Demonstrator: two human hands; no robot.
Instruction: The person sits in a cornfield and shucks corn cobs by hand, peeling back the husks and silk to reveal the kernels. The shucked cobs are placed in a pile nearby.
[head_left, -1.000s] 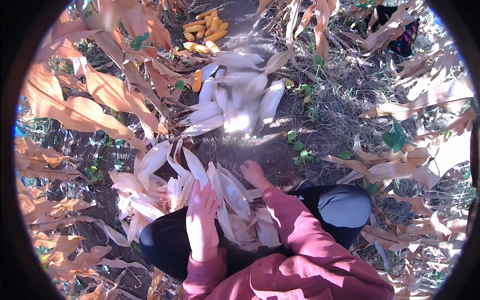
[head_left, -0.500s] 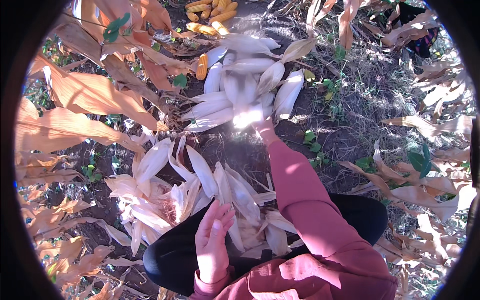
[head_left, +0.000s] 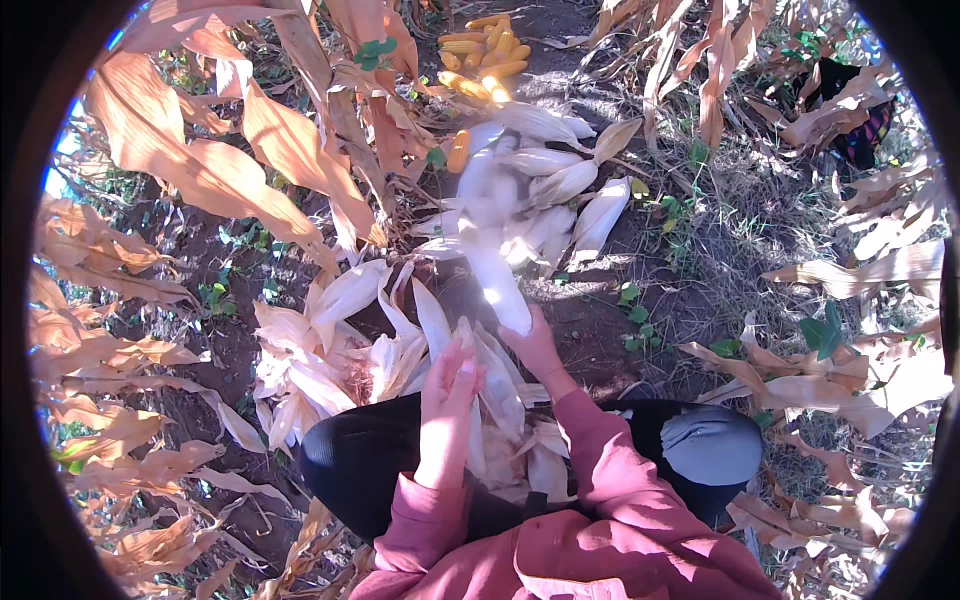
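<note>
My right hand (head_left: 535,345) is closed round the near end of a husked-over corn ear (head_left: 495,275), pale and whitish. The ear points away from me toward the pile of unpeeled corn ears (head_left: 565,185), and a bright blur hides its far end. Just left of it, my left hand (head_left: 450,385) is raised with its fingers loosely extended and nothing in them. Beneath and beside that hand lie loose stripped corn husks (head_left: 325,370), dry and cream-coloured, with some reddish silk among them.
Bare yellow cobs (head_left: 487,50) are heaped at the far end, and a single yellow cob (head_left: 458,152) lies left of the pile. Tall dry corn leaves (head_left: 300,150) lean in from the left. Dry grass and leaves (head_left: 740,230) cover the right side. A dark patterned cloth item (head_left: 860,130) sits far right.
My right hand has drawn back from the pile toward me, bringing a corn ear with it. My left hand has shifted slightly up and right. The whole view has shifted a little.
</note>
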